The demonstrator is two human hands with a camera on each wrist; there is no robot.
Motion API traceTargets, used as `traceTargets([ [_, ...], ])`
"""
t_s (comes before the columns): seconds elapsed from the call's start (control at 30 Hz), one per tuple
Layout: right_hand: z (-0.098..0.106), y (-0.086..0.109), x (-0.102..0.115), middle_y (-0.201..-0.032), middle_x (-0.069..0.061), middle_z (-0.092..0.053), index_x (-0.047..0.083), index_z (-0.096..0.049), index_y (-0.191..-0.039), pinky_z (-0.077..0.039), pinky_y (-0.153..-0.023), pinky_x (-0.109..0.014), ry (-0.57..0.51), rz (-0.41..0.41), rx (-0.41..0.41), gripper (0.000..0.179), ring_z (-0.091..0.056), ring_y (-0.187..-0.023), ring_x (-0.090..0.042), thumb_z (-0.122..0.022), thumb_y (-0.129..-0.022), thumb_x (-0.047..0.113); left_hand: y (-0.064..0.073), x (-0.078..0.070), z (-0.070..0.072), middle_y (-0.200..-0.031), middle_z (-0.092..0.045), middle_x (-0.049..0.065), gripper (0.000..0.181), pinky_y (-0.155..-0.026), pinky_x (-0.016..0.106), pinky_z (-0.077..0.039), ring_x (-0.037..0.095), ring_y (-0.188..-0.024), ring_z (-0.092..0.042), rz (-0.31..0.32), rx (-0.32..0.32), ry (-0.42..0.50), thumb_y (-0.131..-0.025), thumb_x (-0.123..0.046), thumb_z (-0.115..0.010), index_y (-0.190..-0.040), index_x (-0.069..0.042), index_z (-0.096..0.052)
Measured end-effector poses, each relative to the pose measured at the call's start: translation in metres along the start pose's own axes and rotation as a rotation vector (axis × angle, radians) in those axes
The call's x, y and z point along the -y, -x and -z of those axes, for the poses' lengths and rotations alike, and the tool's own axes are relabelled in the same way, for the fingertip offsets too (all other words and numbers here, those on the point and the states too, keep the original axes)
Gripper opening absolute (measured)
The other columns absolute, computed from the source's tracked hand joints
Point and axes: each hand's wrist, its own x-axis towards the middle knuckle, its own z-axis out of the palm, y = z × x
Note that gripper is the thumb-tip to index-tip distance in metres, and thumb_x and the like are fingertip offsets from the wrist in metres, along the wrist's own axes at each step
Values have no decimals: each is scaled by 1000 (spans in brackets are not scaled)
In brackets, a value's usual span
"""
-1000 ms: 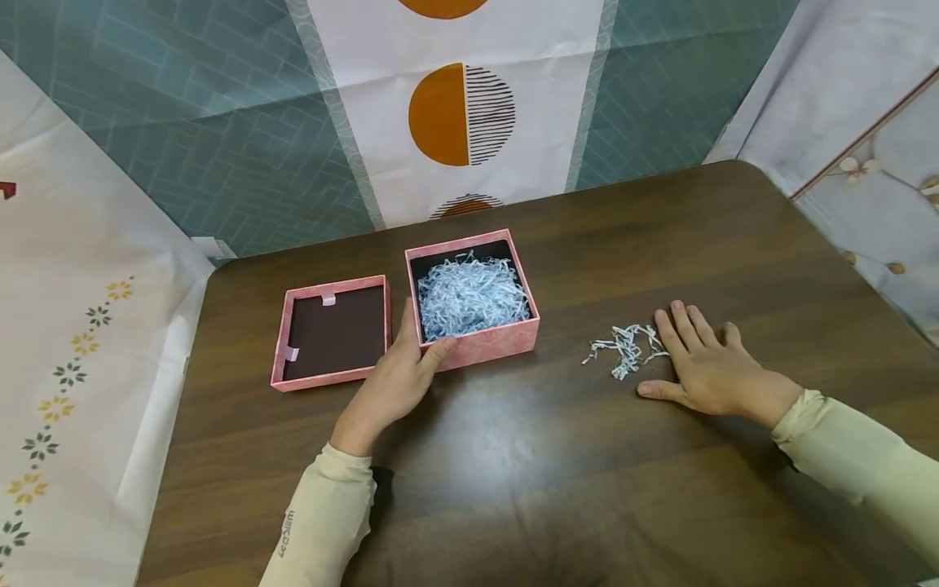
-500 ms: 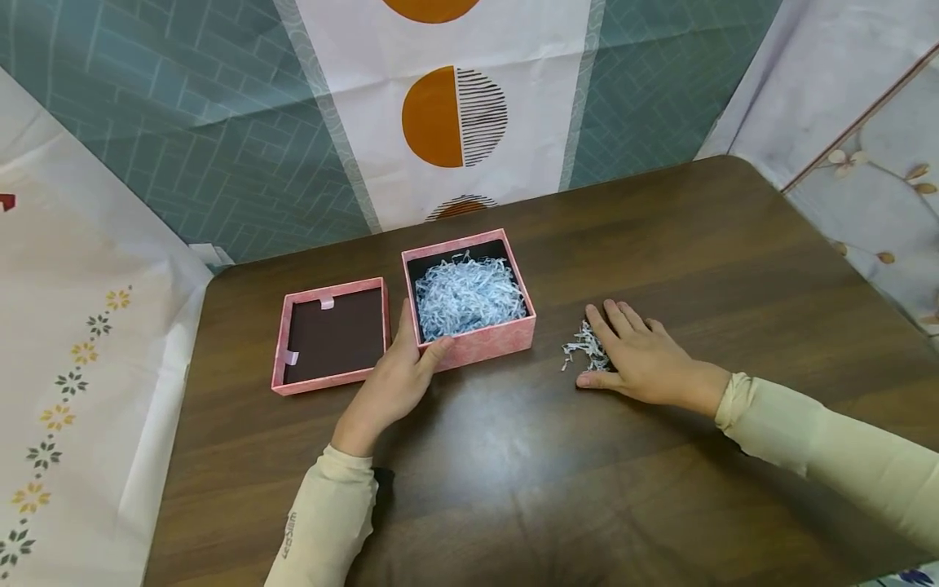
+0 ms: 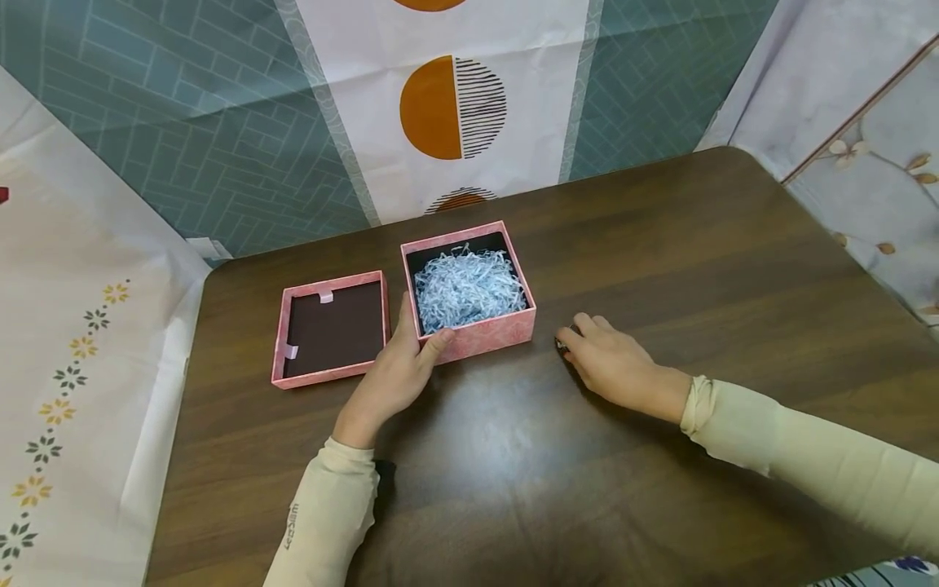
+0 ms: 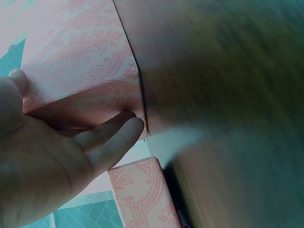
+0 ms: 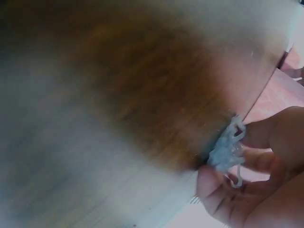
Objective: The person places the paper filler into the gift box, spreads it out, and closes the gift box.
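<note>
A pink patterned gift box (image 3: 491, 336) stands uncovered on the table, filled with pale blue shredded paper (image 3: 469, 287). My left hand (image 3: 392, 379) holds its near left corner, thumb on the front wall near the rim and fingers along the left side. In the left wrist view, two fingertips lie against the box wall (image 4: 80, 61) close to the table. Right of the box, my right hand (image 3: 616, 368) pinches a small clump of shredded paper (image 5: 225, 151) between thumb and fingers, low over the tabletop. From the head view that clump is mostly hidden by the hand.
The box lid (image 3: 333, 330) lies inside up to the left of the box, showing a dark lining and two small ribbon tabs. The brown wooden table (image 3: 704, 269) backs onto a hanging patterned cloth (image 3: 249, 163), with more cloth at both sides.
My right hand has slid left toward the box, sweeping the loose paper strands along, and its spread fingers have closed on them. The left hand stays at the box corner.
</note>
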Motion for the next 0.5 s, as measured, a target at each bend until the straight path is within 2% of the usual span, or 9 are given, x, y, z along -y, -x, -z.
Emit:
traceTargets([
  [0.1,2,4,-5,-87,-9,-50,0,-64,-103,-52,-57,-39,7,75,6,23,-53,-76,-28,-73,-84,-8,0,0,0,-169,1,5,95,-116,55,-22,28,-152,-14,3,-5,6,-101,-55,-50,-161,-18,14],
  [0.2,5,8,-18,-84,-7,-50,1,-62,-97,-53,-58,-40,24,139,8,29,-55,-75,-28,-71,-76,-16,0,-1,1,-169,1,4,95,-117,53,-21,25,-151,-14,-1,-6,16,-101,-55,-51,-161,-21,14],
  [0.27,8,9,-30,-81,-6,-50,3,-62,-92,-52,-57,-40,12,166,-9,29,-55,-71,-26,-68,-74,-19,-1,-2,1,-169,1,4,95,-117,53,-21,25,-151,-14,2,-7,18,-101,-56,-51,-161,-21,14],
  [0.4,16,1,-58,-78,-5,-54,4,-61,-83,-52,-58,-42,-71,146,-62,26,-58,-68,-25,-65,-76,-20,0,-2,1,-169,1,4,96,-117,53,-21,25,-152,-13,24,-5,22,-100,-57,-50,-162,-19,13],
  [0.5,33,-13,-70,-79,-7,-61,3,-65,-83,-53,-64,-46,-131,83,-108,21,-62,-72,-27,-67,-80,-19,0,-2,1,-169,1,4,96,-117,53,-21,26,-152,-13,30,4,23,-100,-56,-51,-162,-18,13],
])
